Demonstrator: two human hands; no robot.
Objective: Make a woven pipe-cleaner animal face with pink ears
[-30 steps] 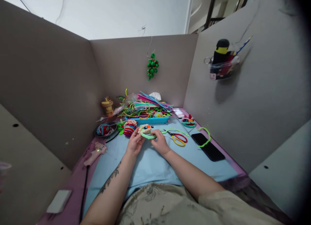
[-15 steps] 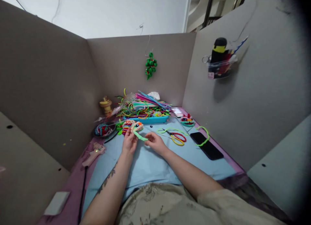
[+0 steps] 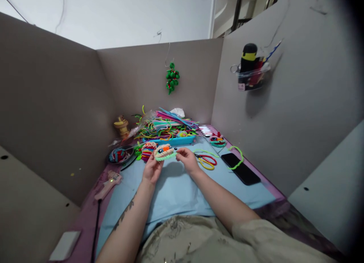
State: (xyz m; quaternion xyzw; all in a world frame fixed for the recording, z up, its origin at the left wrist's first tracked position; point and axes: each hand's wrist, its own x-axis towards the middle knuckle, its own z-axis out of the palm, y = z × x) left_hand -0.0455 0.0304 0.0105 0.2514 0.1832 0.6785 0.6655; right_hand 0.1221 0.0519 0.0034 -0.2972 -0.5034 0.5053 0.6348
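Note:
My left hand [image 3: 152, 169] is closed on the near left side of a pipe-cleaner figure [image 3: 162, 151], cream with orange and blue-black details. A light green pipe cleaner [image 3: 167, 157] runs along the figure's lower edge toward the right. My right hand [image 3: 186, 158] pinches the free end of that green strand. Just behind my left hand is a striped, multicoloured bundle [image 3: 148, 151]; I cannot tell whether it joins the figure. Red-and-yellow scissors [image 3: 208, 161] lie to the right of my right hand, their blades partly hidden by it.
A blue tray [image 3: 182, 140] heaped with pipe cleaners stands at the back. On the right lie a black phone [image 3: 241, 170] and a second pipe-cleaner piece [image 3: 217, 141]. To the left are a pink glue gun [image 3: 109, 185] and a dark bowl [image 3: 121, 155]. Grey partitions [image 3: 162, 54] surround the table.
The figure has turned so its cream face shows more fully. My right hand has moved slightly right and up, drawing the green pipe cleaner along the lower edge. The camera view shifted slightly.

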